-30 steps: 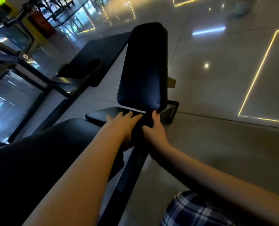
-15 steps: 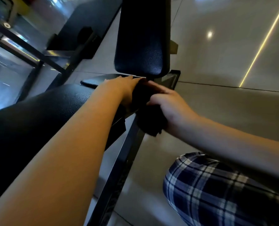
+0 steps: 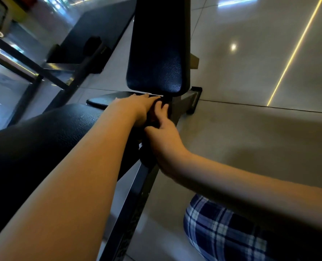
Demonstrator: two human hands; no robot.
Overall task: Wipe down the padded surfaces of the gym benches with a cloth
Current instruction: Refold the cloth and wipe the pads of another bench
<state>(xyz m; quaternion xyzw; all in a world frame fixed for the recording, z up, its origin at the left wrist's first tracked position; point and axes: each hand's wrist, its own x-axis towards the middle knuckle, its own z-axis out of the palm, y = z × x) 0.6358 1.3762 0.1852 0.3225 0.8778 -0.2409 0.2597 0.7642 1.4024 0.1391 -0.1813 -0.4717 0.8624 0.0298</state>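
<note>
A gym bench has a long black back pad (image 3: 156,44) stretching away from me and a wide black pad (image 3: 43,147) near me on the left. My left hand (image 3: 135,108) lies flat at the gap between the pads, fingers stretched forward. Just to its right, my right hand (image 3: 164,140) curls around a dark cloth (image 3: 147,157), which bunches under my palm against the bench's edge. The cloth is nearly the same colour as the padding, so its outline is hard to make out.
The bench's dark steel frame (image 3: 135,194) runs down toward me. A second flat black pad (image 3: 103,99) sits beyond my left hand. A metal rack (image 3: 24,63) and a black floor mat (image 3: 100,29) stand at the left. Glossy tiled floor with a yellow line (image 3: 295,51) lies right. My plaid-clad knee (image 3: 222,228) is below.
Both hands lay flat side by side at the pad gap; then my right hand gathered the dark cloth and pulled back toward me. My head moved closer to the bench.
</note>
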